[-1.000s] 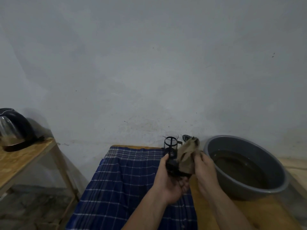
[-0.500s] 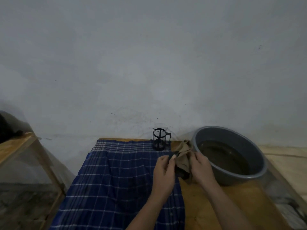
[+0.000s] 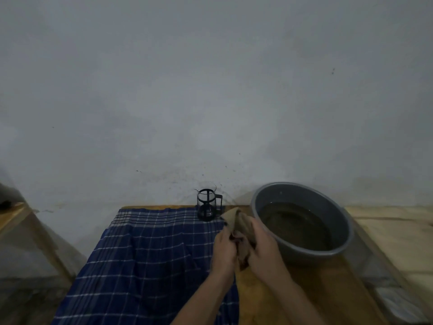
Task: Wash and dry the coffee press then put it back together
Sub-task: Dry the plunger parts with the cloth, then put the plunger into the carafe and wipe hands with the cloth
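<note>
Both hands work together over the table (image 3: 304, 299): left hand (image 3: 223, 252) and right hand (image 3: 262, 249) have fingers clenched around a tan cloth (image 3: 239, 221), apparently drying a hidden part. The glass carafe (image 3: 207, 205) stands upright on the checked cloth (image 3: 145, 254), beside the water-filled basin (image 3: 302, 221).
</note>
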Available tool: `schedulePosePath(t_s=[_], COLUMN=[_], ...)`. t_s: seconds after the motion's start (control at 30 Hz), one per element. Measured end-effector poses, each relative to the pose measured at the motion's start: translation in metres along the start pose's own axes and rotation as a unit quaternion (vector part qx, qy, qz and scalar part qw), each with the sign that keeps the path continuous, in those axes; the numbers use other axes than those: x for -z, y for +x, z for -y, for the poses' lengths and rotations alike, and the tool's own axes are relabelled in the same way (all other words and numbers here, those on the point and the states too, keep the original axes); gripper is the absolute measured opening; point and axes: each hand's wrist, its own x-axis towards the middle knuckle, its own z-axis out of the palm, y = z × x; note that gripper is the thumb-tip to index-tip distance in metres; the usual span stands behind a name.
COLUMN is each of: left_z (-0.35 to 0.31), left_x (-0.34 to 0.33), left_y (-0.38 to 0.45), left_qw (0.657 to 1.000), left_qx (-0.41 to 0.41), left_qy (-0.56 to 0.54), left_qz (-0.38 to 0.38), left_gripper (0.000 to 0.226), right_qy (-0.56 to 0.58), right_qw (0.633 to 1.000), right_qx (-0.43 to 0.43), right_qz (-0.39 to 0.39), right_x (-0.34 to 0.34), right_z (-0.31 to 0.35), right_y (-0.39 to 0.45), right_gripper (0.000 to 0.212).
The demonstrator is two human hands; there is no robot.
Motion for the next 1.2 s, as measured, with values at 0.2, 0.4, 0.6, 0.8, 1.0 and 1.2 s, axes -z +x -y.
schedulePosePath(t_s=[0.2,0.4,0.6,0.8,1.0,1.2], left_z=[0.006,0.016,0.047,0.037,0.034,0.028], left_x=[-0.034,-0.050,-0.057,-0.029,-0.018,-0.022], left_y=[-0.024,-0.024,-0.037,-0.026,-0.014,-0.012], left_qw=[0.993,0.991,0.985,0.988,0.987,0.989], left_qx=[-0.025,0.014,0.099,0.132,0.122,0.120], left_qy=[0.104,0.121,0.139,0.024,-0.077,-0.070], left_qz=[0.050,0.060,0.001,-0.077,-0.076,-0.056], left_gripper=[0.038,0.034,0.039,0.026,0.022,0.021], right_qy=[0.058,0.093,0.126,0.085,-0.168,-0.039], right_qw=[0.989,0.994,0.982,0.977,0.936,0.985], right_qx=[-0.046,-0.030,-0.118,-0.196,-0.254,-0.149], right_qz=[-0.131,-0.051,-0.083,-0.004,0.178,0.076], right_x=[0.030,0.044,0.052,0.091,0.069,0.073], right_z=[-0.032,-0.049,-0.075,-0.120,-0.166,-0.115], right_y=[0.001,-0.019,-0.036,-0.035,-0.041,-0.025], right_gripper=[0.008,0.024,0.021,0.009,0.036,0.034])
